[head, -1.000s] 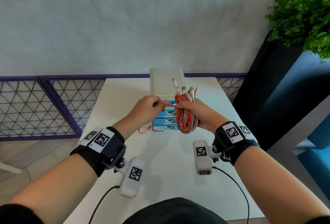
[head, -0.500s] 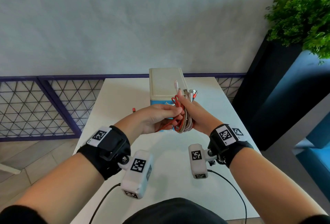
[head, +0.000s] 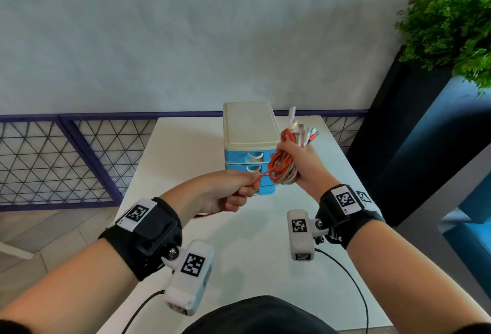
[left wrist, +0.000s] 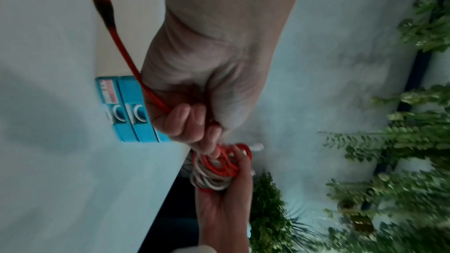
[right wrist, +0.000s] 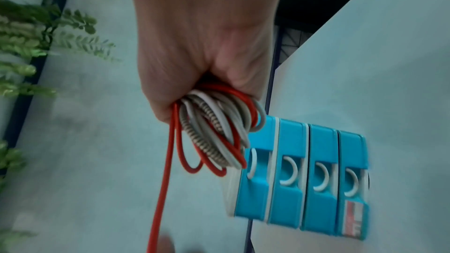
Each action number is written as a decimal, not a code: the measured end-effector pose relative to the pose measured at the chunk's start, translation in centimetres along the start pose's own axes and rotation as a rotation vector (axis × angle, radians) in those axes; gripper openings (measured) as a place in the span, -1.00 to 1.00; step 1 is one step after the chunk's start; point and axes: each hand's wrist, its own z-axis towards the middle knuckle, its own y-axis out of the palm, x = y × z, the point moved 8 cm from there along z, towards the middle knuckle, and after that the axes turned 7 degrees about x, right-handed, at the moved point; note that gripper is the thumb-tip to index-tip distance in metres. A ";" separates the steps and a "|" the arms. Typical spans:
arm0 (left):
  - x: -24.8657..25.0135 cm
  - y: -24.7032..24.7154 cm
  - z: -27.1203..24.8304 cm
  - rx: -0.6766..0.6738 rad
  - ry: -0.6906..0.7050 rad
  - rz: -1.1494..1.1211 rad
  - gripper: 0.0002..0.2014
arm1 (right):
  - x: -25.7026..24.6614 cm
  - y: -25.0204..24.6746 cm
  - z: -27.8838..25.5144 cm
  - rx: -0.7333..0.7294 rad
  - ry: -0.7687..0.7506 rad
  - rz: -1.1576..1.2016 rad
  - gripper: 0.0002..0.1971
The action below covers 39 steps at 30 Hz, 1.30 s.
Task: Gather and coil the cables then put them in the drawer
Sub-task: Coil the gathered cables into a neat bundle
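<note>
Red cable point(head: 261, 177) between both hands

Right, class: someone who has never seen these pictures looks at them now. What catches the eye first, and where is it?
The eye goes first to the bundle of red and white cables gripped in the right hand, held up in front of the small blue drawer unit on the white table. Next is the loose red cable end, running from the bundle into the left hand, which grips it. A green plant stands at far right.
</note>
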 end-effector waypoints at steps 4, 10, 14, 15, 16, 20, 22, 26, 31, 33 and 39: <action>-3.8 -0.8 -1.0 -0.146 -0.114 0.273 -0.66 | -1.4 -2.4 1.0 0.063 0.023 0.159 -0.93; -0.1 -4.7 0.7 0.354 0.223 0.732 -0.74 | -1.0 -0.5 -0.8 -0.115 0.092 -0.077 -0.92; 4.4 -4.7 0.1 0.557 0.486 0.690 -0.80 | -0.4 1.6 -1.6 -0.210 0.057 -0.291 -0.93; 5.3 -4.4 -0.1 0.578 0.542 0.687 -0.82 | -0.1 2.0 -1.6 -0.233 0.054 -0.342 -0.88; 6.0 -4.1 -0.3 0.592 0.588 0.678 -0.82 | 0.1 2.4 -1.7 -0.258 0.062 -0.357 -0.83; 6.6 -4.0 -0.7 0.661 0.667 0.575 -0.88 | 0.9 3.8 -2.8 -0.363 0.225 -0.130 -0.82; 6.0 -4.4 -0.5 0.660 0.648 0.459 -0.91 | 1.0 4.2 -3.4 -0.410 0.235 -0.136 -0.90; 4.4 -5.3 0.9 0.561 0.513 0.171 -0.88 | 1.1 3.9 -2.8 -0.336 0.196 -0.293 -0.92; 6.8 -6.1 -1.9 0.673 0.764 0.634 -0.74 | 1.2 3.1 -2.1 -0.310 0.181 -0.444 -0.95; 7.7 -4.1 -3.1 0.603 0.926 1.043 -0.44 | 1.2 3.5 -2.2 -0.345 0.190 -0.517 -0.90; 6.4 -0.1 -2.6 0.563 1.087 1.814 -0.18 | 0.5 6.4 -4.5 -0.561 0.192 -0.681 -0.89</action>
